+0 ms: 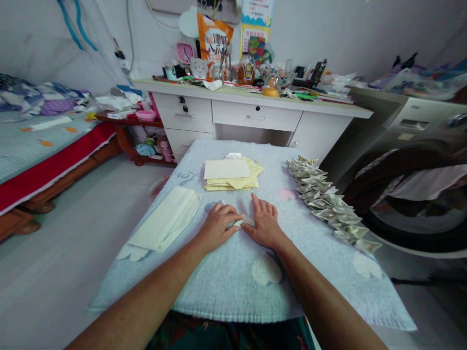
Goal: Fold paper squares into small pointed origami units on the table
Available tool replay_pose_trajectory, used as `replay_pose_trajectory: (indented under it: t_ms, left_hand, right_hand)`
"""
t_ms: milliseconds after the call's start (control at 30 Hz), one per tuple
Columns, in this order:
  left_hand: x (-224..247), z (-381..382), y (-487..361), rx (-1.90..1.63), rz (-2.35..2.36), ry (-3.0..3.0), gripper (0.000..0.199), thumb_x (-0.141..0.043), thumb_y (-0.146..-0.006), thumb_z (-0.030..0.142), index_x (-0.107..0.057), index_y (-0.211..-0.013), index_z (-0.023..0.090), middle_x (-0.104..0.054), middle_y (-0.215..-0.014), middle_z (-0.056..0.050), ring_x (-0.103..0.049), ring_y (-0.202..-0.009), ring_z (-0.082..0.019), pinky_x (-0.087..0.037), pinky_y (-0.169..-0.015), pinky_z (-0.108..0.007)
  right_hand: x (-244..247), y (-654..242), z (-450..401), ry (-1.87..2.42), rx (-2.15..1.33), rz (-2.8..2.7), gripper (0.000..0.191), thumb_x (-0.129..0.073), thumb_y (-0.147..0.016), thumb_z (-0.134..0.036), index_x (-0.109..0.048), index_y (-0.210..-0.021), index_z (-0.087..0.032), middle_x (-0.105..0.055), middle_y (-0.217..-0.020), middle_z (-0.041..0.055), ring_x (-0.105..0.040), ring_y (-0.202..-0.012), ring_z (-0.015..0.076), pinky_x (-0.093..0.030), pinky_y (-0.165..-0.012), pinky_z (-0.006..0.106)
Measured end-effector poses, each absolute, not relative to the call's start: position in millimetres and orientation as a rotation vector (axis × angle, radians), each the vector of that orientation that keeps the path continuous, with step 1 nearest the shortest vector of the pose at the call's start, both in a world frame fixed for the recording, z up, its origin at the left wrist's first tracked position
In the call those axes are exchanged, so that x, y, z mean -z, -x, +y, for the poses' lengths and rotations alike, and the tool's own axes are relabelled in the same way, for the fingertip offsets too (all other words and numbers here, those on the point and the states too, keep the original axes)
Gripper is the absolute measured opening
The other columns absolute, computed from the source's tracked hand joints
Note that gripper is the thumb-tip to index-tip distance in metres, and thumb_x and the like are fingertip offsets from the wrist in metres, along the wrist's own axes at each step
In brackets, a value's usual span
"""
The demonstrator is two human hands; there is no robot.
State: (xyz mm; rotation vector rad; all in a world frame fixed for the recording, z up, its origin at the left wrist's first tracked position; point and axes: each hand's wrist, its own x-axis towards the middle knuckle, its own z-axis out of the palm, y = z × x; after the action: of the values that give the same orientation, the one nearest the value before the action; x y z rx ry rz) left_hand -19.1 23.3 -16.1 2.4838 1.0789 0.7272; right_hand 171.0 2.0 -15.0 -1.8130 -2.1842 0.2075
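On the near side of the yellow paper stack [228, 171], a small folded paper [247, 220], probably light, easily creased and best held by its edges, sits in the left hand [220, 222]'s pinching grip, the right hand [265, 222]'s grip spread flat, thumb against it.

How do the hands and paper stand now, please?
Left hand on left end of small paper; right hand spread, thumb at its near edge. Paper on tablecloth. Paper stack beyond hands, not blocking.
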Motion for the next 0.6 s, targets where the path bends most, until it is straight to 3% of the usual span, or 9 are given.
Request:
replay_pose_trajectory:
  t_ms: [367,600]
  left_hand:
    - [24.0,18.6,17.6,-0.682,1.06,-2.747,0.017,-0.06,-0.087,0.025,-0.072,-0.1,0.024,-0.07,-0.104,-0.002,-0.05,-0.096,-0.022,-0.042,-0.085,-0.039]
    - [28.1,19.6,19.7,-0.646,1.065,-2.806,0.019,-0.058,-0.088,0.022,-0.072,-0.1,0.026,-0.07,-0.108,-0.002,-0.054,-0.093,-0.02,-0.041,-0.08,-0.037]
  right_hand:
    - [11.0,-171.3,0.1,1.858,-0.199,-2.179,0.089,-0.053,-0.081,-0.056,-0.013,-0.151,-0.02,-0.042,-0.138,0.0146,-0.036,-0.123,0.0315,-0.019,-0.104,0.05]
    - [5.5,-186.4,-1.6,1.994,-0.294,-2.109,0.089,-0.059,-0.078,-0.044,-0.011,-0.151,-0.025,-0.035,-0.143,0.0141,-0.032,-0.127,0.0322,-0.02,-0.103,0.049]
